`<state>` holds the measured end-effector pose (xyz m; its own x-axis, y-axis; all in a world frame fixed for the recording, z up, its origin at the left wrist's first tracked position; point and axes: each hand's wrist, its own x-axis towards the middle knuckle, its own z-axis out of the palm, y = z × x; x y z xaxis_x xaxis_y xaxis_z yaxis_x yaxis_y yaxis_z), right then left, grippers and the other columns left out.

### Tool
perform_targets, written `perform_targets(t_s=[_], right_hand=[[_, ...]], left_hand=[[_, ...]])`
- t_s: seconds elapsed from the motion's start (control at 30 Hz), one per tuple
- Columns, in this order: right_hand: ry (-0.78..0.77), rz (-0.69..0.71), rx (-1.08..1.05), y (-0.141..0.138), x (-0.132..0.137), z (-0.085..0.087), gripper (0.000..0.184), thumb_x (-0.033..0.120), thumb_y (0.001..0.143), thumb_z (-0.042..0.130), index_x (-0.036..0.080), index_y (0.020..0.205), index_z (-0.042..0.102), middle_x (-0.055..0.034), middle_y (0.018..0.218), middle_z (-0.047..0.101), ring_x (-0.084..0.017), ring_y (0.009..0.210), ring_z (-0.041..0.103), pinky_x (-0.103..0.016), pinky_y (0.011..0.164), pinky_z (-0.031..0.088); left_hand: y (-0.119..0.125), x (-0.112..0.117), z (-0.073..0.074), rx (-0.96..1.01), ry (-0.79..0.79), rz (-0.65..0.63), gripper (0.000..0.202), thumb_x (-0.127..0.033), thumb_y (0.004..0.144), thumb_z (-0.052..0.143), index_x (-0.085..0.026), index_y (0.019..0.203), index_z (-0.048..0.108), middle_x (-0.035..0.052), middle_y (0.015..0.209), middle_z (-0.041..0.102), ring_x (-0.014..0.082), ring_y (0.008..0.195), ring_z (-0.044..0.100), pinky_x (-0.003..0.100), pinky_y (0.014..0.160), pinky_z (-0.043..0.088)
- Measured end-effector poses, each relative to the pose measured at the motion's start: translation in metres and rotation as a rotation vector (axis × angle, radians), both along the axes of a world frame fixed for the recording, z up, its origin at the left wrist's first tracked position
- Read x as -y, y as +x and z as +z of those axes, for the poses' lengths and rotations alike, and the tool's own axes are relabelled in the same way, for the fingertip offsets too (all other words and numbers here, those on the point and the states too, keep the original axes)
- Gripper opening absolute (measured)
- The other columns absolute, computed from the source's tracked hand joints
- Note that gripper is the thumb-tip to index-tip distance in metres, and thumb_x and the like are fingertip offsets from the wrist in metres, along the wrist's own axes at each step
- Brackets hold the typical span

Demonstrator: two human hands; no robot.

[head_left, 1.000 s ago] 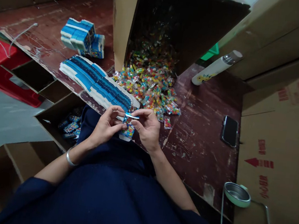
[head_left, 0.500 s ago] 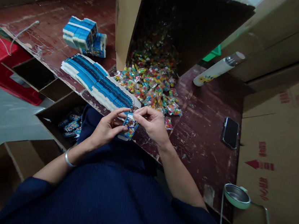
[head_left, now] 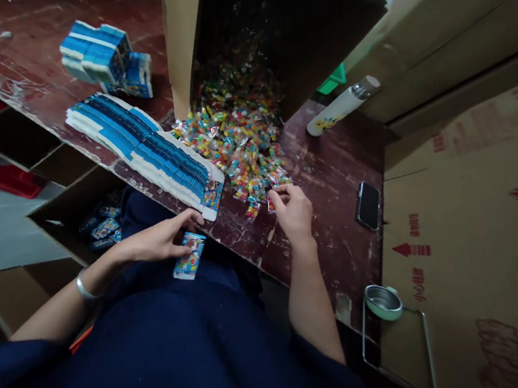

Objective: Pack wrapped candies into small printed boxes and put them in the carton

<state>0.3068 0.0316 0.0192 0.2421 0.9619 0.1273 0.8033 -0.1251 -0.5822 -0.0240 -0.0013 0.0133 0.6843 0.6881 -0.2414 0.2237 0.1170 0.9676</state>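
Just off the table's front edge, my left hand (head_left: 159,239) is closed on a small printed candy box (head_left: 190,260), blue with colourful pictures. My right hand (head_left: 295,214) reaches over the table, thumb and fingers pinched on a small clear candy packet (head_left: 271,205) at the right side of the pile. That pile of candy packets (head_left: 241,144), full of multicoloured sweets, spills from a large cardboard box (head_left: 176,39) lying open towards me. A long row of flattened candy boxes (head_left: 140,141) leans along the table edge, left of the pile.
Bundled flat boxes (head_left: 99,55) stand at the back left. A white flask (head_left: 338,110) and a phone (head_left: 368,205) are on the right, near a metal cup (head_left: 383,302) in a wire holder. Below the table edge, an open carton (head_left: 74,196) contains filled-looking boxes.
My right hand has left the candy box and moved right to the packets. My left hand has drawn the box down, away from the row. The view has shifted right.
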Motion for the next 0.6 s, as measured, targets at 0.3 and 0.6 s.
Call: perform_targets(t_s=[0.3, 0.6], right_hand=[[-0.231, -0.061, 0.102, 0.037, -0.011, -0.025, 0.016, 0.032, 0.078, 0.076, 0.022, 0.078, 0.064, -0.003, 0.081, 0.07, -0.021, 0.075, 0.066, -0.034, 0.074, 0.048], [0.17, 0.097, -0.652, -0.023, 0.024, 0.023, 0.022, 0.038, 0.081, 0.081, 0.023, 0.086, 0.066, -0.0007, 0.082, 0.073, -0.018, 0.073, 0.07, -0.034, 0.072, 0.06]], left_hand=[[-0.028, -0.018, 0.017, -0.23, 0.251, -0.288, 0.02, -0.02, 0.084, 0.067, -0.021, 0.103, 0.072, 0.0036, 0.099, 0.075, 0.0205, 0.09, 0.069, 0.028, 0.086, 0.052], [0.03, -0.003, -0.006, 0.236, -0.135, 0.263, 0.037, -0.028, 0.077, 0.083, -0.016, 0.11, 0.071, 0.0084, 0.106, 0.076, 0.0213, 0.093, 0.073, 0.033, 0.085, 0.058]])
